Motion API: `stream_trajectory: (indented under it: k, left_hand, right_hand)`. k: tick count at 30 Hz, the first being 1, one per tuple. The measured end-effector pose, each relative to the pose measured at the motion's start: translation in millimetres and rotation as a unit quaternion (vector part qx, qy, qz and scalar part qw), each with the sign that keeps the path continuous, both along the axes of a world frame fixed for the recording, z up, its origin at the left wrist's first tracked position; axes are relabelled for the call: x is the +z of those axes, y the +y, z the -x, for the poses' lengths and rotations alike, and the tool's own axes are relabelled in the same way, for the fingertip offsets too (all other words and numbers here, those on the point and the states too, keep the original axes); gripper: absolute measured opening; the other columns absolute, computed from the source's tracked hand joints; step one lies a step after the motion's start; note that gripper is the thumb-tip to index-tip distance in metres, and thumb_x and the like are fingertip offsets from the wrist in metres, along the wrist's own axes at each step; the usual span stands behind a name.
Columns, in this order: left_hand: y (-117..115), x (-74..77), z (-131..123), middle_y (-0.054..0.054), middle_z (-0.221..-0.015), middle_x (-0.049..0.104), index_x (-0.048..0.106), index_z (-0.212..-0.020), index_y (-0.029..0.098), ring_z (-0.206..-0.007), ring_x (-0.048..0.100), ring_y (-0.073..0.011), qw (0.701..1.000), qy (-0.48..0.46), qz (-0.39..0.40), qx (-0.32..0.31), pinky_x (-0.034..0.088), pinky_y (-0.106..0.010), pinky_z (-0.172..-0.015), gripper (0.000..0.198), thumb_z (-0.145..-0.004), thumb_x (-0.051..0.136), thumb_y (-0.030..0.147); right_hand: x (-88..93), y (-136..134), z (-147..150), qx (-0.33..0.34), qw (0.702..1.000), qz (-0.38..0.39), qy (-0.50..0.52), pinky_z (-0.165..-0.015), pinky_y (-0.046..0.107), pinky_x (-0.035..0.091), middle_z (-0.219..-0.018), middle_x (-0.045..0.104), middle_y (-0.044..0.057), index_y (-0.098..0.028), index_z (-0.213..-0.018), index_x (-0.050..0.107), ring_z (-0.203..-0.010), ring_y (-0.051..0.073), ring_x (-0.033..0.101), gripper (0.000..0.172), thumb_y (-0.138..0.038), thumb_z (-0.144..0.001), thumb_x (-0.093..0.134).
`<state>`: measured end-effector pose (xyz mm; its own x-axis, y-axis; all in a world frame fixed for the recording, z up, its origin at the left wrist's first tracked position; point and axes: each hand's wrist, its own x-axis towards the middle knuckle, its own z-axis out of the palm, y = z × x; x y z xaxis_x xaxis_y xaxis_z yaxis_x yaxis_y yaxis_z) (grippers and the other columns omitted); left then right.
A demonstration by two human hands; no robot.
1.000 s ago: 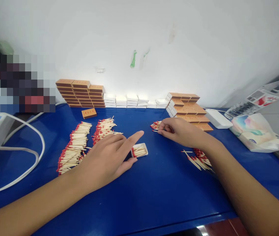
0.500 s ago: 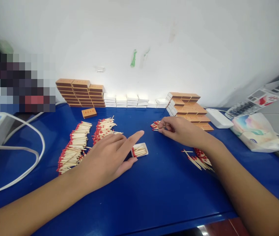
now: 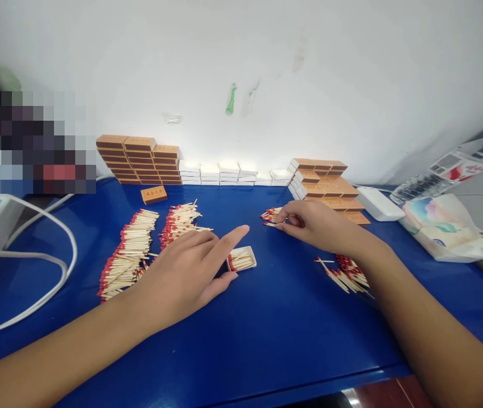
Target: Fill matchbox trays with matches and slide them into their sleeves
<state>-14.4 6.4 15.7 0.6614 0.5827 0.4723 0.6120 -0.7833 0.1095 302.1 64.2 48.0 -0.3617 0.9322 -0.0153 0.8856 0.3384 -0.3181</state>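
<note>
My left hand (image 3: 190,272) rests on the blue table (image 3: 267,328), thumb and forefinger against a small white matchbox tray (image 3: 242,259) partly filled with red-tipped matches. Its forefinger is stretched out over the tray. My right hand (image 3: 313,225) reaches to a small pile of matches (image 3: 269,216) in the middle of the table, fingertips pinched on a few of them. Another loose pile of matches (image 3: 346,273) lies under my right forearm.
Two long rows of matches (image 3: 128,252) (image 3: 178,222) lie at the left. Orange matchbox sleeves (image 3: 142,160) (image 3: 326,184) and white trays (image 3: 224,174) are stacked along the wall. One single sleeve (image 3: 153,194) lies apart. A white cable (image 3: 50,283) loops at the left; a tissue pack (image 3: 441,226) sits right.
My right hand's fingers have closed a little more on the matches of the small pile. My left hand has stayed still at the tray.
</note>
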Motion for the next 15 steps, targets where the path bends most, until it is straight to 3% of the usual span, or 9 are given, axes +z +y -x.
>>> stream_trajectory:
  k: [10, 15]
  left_hand:
    - [0.3, 1.1, -0.8, -0.006, -0.109, 0.079, 0.038, -0.161, 0.022, -0.098, 0.075, -0.0252, 1.0, 0.006, -0.017, -0.008, 0.062, -0.039, -0.09, 0.071, -0.101, 0.075, 0.028]
    - [0.7, -0.4, -1.4, -0.005, -0.11, 0.079, 0.037, -0.162, 0.025, -0.104, 0.076, -0.0257, 1.0, -0.003, 0.004, 0.003, 0.063, -0.04, -0.093, 0.072, -0.101, 0.074, 0.027]
  right_hand:
    - [-5.6, 1.8, 2.5, 0.012, 1.0, 0.017, 0.009, -0.063, 0.033, 0.036, -0.079, 0.067, 0.004, -0.022, -0.091, 0.067, -0.066, 0.019, 0.056, 0.025, -0.042, -0.103, 0.057]
    - [-4.1, -6.1, 11.7, 0.042, 0.998, -0.014, 0.032, -0.064, 0.033, 0.036, -0.076, 0.061, 0.002, -0.022, -0.092, 0.066, -0.065, 0.018, 0.053, 0.024, -0.04, -0.105, 0.057]
